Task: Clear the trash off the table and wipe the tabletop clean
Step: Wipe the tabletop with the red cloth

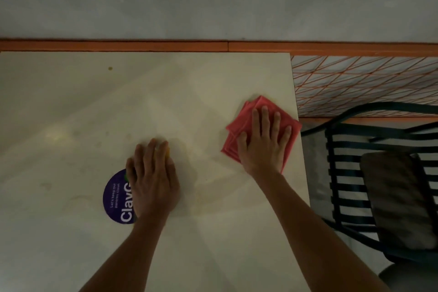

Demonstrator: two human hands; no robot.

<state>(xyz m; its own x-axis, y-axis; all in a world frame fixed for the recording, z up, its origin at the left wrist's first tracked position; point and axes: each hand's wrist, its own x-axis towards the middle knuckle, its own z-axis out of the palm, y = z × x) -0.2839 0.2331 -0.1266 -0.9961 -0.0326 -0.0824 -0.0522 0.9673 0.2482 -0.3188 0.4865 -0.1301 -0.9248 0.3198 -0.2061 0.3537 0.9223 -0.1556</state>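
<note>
A folded red cloth (pixel 239 123) lies near the right edge of the pale tabletop (pixel 94 102). My right hand (pixel 263 140) presses flat on it with the fingers spread. My left hand (pixel 151 178) rests palm down near the table's middle, fingers fairly straight. A small yellowish bit (pixel 168 151) shows at its fingertips, mostly hidden under the hand; what it is cannot be told. Faint stains (pixel 78 199) mark the table's left part, and a small brown spot (pixel 110 68) sits near the far edge.
A round purple sticker (pixel 116 199) is partly under my left hand. A dark slatted chair (pixel 355 173) with a cushion stands right of the table. An orange strip (pixel 213 46) and a grey wall run along the far edge.
</note>
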